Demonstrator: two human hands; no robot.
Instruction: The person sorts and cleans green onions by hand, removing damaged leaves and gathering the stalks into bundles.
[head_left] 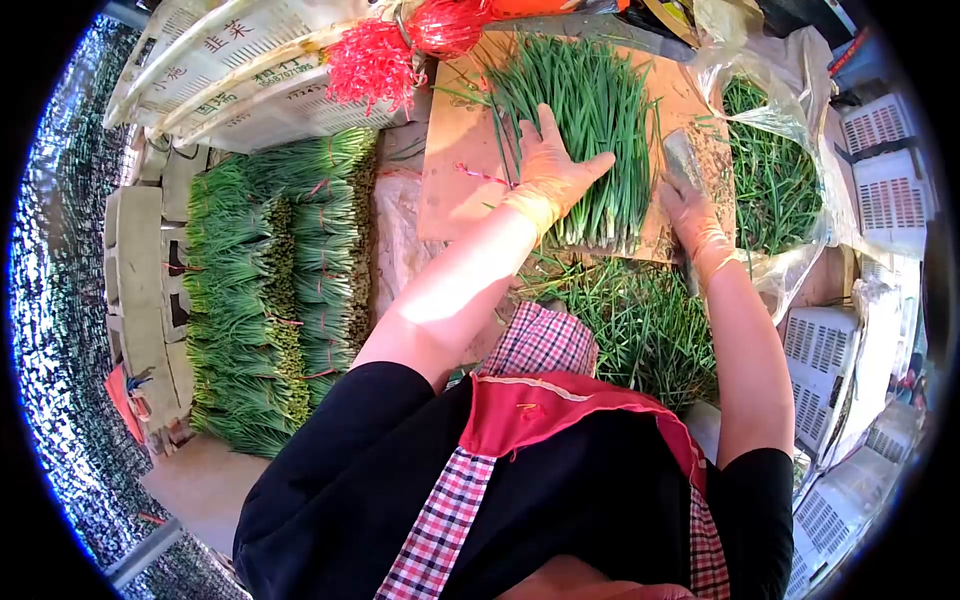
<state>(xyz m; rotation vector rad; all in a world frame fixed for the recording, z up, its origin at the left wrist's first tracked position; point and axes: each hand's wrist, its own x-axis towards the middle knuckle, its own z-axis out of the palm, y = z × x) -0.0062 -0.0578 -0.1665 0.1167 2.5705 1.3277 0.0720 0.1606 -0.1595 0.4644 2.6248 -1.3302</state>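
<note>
A loose bunch of garlic chives (585,95) lies on a wooden board (450,160), leaves toward the far side and pale cut ends near me. Across its left side rests my left hand (555,178), gloved, with fingers and thumb spread. To the right of the bunch, my gloved right hand (692,218) is closed around a cleaver (684,158), its broad grey blade pointing away from me. The blade stands apart from the chives, and the fingers partly hide its grip. A thin pink-red tie (485,174) sits by my left wrist.
Tied chive bundles (330,250) are stacked at left. Red plastic ties (375,65) hang beside white crates (250,75). Loose leaves (645,320) lie below the board, and a clear plastic bag (790,85) holds more at right. Other white crates (825,370) line the right side.
</note>
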